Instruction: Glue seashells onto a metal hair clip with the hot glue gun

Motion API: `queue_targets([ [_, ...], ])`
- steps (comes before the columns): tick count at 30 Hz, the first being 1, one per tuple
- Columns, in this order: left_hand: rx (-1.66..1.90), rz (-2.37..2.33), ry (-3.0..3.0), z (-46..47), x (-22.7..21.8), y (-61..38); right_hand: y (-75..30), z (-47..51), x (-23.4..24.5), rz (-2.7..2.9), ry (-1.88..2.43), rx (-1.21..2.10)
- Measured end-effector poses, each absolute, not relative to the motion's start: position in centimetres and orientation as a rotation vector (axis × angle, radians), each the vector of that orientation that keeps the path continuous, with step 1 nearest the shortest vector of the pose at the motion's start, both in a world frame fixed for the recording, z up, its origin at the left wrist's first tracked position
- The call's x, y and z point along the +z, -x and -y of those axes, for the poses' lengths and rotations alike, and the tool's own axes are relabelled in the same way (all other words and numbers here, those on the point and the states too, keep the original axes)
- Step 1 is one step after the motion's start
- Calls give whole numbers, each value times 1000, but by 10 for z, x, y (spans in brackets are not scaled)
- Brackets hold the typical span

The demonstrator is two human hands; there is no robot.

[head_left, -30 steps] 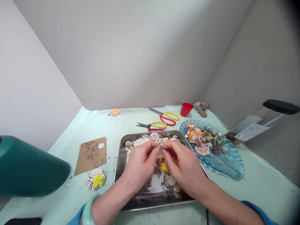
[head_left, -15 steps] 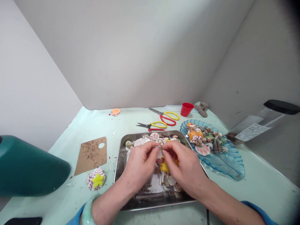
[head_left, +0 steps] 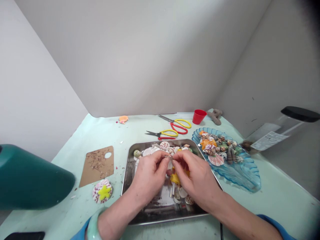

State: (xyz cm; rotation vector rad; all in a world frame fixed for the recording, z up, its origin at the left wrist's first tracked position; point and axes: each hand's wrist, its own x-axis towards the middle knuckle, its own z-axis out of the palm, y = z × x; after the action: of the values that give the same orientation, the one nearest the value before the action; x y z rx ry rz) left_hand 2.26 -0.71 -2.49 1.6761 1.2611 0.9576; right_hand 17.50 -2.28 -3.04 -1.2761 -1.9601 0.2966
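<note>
My left hand [head_left: 151, 175] and my right hand [head_left: 196, 175] meet above a metal tray [head_left: 147, 218], fingertips pinched close together. Something small sits between them, mostly hidden by the fingers; I cannot make out what it is. Under and behind the hands, the tray holds white and speckled seashells [head_left: 164, 145]. A yellow piece [head_left: 175, 179] with a pale, stick-like part [head_left: 172, 190] below it lies between my hands in the tray. A green bangle [head_left: 94, 225] circles my left wrist.
Left of the tray lie a speckled shell with a yellow-green flower shape [head_left: 103, 191] and a brown board [head_left: 96, 166]. Behind it are two pairs of scissors [head_left: 162, 134] and a red cup [head_left: 199, 117]. A blue shell-shaped dish [head_left: 240, 180] holds shells; a dark green object [head_left: 32, 178] stands left.
Both hands stay in nearly the same place, with only slight shifts at the fingertips. Nothing else has visibly moved.
</note>
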Motion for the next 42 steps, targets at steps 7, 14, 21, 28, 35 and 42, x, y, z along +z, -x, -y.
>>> queue_targets([
  [7,922,-1206,-1603,7,-26,-24,-175,21,-31,1971,1306,293],
  [14,903,-1277,-1699,7,-24,-22,-175,23,-29,1987,1277,324],
  [21,898,-1305,-1691,7,-23,-22,-175,22,-29,1992,1236,323],
  [28,868,-1318,-1733,7,-23,-21,-175,23,-28,1989,1221,358],
  [35,945,-1199,-1615,7,-24,-21,-177,23,-25,1900,1232,524],
  [42,947,-1164,-1638,5,-27,-19,-177,21,-27,1800,1287,659],
])
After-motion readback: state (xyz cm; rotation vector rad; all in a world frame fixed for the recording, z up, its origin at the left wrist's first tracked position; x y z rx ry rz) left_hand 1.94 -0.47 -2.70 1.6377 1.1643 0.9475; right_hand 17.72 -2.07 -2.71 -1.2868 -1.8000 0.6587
